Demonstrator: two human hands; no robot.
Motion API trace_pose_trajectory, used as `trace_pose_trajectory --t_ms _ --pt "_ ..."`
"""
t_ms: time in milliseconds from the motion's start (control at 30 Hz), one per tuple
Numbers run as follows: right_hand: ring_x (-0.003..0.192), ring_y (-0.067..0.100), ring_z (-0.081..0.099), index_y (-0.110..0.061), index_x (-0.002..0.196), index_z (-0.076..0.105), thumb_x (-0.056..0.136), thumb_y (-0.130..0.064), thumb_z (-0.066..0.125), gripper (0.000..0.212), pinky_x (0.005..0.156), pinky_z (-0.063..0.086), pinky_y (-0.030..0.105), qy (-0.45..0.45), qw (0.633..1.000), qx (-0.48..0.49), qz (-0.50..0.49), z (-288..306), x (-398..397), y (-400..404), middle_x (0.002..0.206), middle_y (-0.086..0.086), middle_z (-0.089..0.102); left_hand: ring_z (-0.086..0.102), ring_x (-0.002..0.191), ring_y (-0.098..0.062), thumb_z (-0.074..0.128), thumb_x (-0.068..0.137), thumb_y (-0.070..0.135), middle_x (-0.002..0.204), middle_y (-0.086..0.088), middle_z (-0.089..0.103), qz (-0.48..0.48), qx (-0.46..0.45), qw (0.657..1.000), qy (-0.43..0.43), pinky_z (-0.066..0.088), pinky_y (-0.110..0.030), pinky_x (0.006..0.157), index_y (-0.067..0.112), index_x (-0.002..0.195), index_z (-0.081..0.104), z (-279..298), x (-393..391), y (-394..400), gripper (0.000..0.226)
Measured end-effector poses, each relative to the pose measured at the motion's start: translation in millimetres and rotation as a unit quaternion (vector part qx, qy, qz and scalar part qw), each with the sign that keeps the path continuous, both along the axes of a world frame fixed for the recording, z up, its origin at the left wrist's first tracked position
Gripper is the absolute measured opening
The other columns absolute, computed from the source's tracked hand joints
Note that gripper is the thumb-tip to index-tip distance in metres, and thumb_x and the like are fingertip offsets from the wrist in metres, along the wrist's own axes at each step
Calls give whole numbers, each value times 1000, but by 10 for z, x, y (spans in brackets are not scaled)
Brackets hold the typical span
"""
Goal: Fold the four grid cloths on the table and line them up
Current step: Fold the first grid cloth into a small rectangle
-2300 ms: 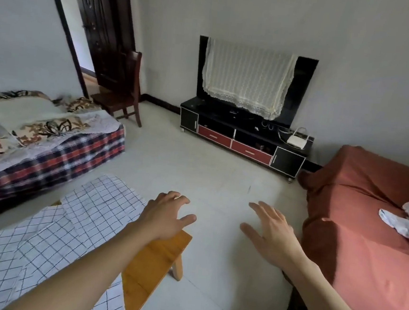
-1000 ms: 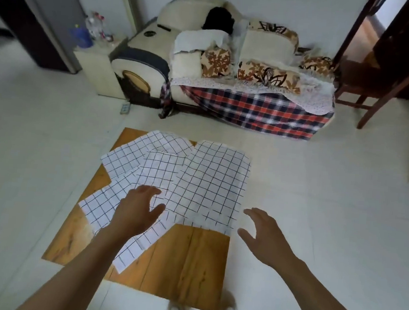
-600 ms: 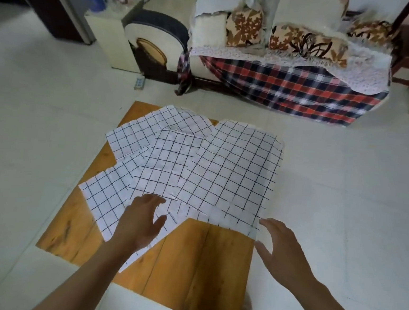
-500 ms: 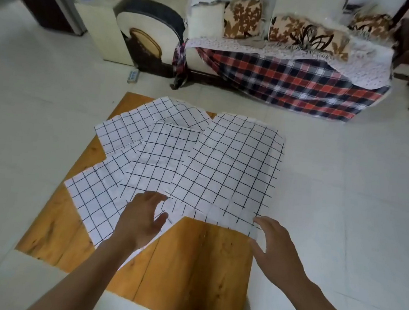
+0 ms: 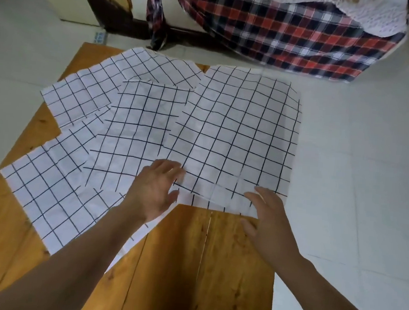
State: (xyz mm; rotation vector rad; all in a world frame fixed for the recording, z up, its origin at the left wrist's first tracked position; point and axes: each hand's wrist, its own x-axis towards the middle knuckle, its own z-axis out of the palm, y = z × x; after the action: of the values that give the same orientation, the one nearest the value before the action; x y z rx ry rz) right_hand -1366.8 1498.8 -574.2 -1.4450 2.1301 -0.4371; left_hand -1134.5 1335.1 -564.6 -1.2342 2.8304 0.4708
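Both hands have come down from mid-air onto the near edge of the rightmost grid cloth [image 5: 234, 137], which half a second ago they only hovered short of. The left hand [image 5: 154, 191] now lies with its fingers spread across the near-left corner of that cloth, its grip wide and closed on nothing. The right hand [image 5: 268, 218] rests at the near-right corner, fingers relaxed and reaching onto the hem, thumb over bare wood; its grip is also wide, and no pinch is yet made.

The other cloths lie away from the grips to the left: the middle grid cloth [image 5: 136, 134] is partly beneath the left hand's side of the rightmost one, the far-left grid cloth [image 5: 120, 83] sits beyond it, and the near-left grid cloth [image 5: 47, 190] runs under the left forearm. All four are flat, unfolded and overlapping on the worktop [image 5: 201, 265], with the rightmost on top and its right edge overhanging the worktop's side.

My judgement is that the reach is over and the first fold is about to start: this top cloth is the one picked, and both near corners need pinching before it can be lifted away from the body. No cloth is folded, so the task is at its very beginning.
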Motion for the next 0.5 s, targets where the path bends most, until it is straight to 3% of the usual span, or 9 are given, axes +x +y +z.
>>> trace_pose_trajectory --t_ms 133,267,500 --pt "145 14 18 -26 140 45 86 -26 72 61 112 17 26 2 998 -11 -66 -122 14 -24 154 -7 31 41 139 -24 78 81 30 145 2 51 -66 -24 996 -48 41 -39 106 27 135 54 -101 -7 -143 59" --pt "146 14 17 -27 140 45 85 -33 73 63 114 20 31 29 997 13 -66 -253 19 -5 155 -7 30 27 146 -18 72 86 33 157 9 33 -91 25 994 -52 34 -34 112 31 145 43 -163 -22 -227 66" --pt "138 11 28 -28 134 51 77 -34 80 64 106 28 28 46 996 6 -70 -263 -22 -30 146 -10 38 54 121 -22 76 78 31 135 7 58 -117 -12 992 -47 53 -38 92 26 129 58 -249 -54 -327 55"
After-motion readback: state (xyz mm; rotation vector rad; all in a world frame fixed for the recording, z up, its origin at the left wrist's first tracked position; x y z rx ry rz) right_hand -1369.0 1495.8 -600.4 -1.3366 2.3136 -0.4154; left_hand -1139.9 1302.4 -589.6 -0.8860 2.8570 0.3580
